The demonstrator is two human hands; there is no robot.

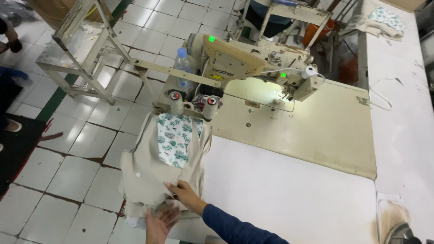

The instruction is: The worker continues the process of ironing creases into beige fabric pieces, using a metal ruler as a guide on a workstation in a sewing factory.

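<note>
White floor tiles with dark grout run beneath a cream worktable (294, 194) whose near left corner carries a stack of beige cloth pieces (149, 174). Nearest the camera, the left hand (159, 226) is blurred, palm spread open with fingers loose, touching the stack's near edge. Just beyond, the right hand (184, 193), in a dark blue sleeve, lies on the cloth with fingers curled at a fold; whether it pinches the fabric I cannot tell. The stack's long axis runs away from both hands toward a leaf-printed white and green panel (174, 138) on top, then the cream industrial sewing machine (253, 68) at the far side.
</note>
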